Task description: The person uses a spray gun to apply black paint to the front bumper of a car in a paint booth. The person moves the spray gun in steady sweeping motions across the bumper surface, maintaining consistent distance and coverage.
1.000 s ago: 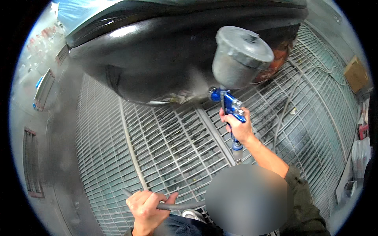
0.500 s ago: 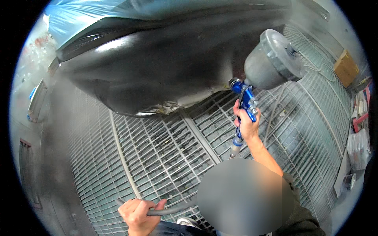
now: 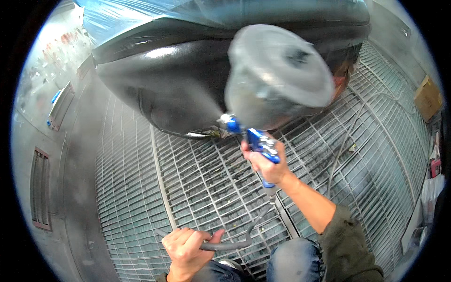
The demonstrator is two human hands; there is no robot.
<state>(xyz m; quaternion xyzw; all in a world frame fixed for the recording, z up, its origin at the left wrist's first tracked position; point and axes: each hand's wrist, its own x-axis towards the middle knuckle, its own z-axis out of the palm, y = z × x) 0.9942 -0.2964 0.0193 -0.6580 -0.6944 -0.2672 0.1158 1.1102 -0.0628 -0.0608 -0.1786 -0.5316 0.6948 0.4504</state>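
Observation:
My right hand point(image 3: 270, 164) is closed round the grip of a blue spray gun point(image 3: 263, 143), which carries a large grey paint cup point(image 3: 277, 70) on top, smeared by motion. A pale mist fans from the nozzle toward the left, across a glossy black car body panel point(image 3: 174, 77). My left hand point(image 3: 188, 249) grips a grey air hose point(image 3: 230, 245) low in the picture; the hose bends up to the bottom of the gun's handle. The cup hides part of the panel.
Blue masking film point(image 3: 127, 16) covers the car above the panel. Underfoot is a metal floor grating point(image 3: 197, 183). A thin hose point(image 3: 345, 145) lies over it on the right. Beyond stands a cardboard box point(image 3: 427, 98). On the left wall are a vent point(image 3: 41, 188) and a tilted panel piece point(image 3: 61, 107).
The spray gun in my right hand has swung left and nearer, and mist now shows at its nozzle. My view has shifted. My left hand still holds the hose.

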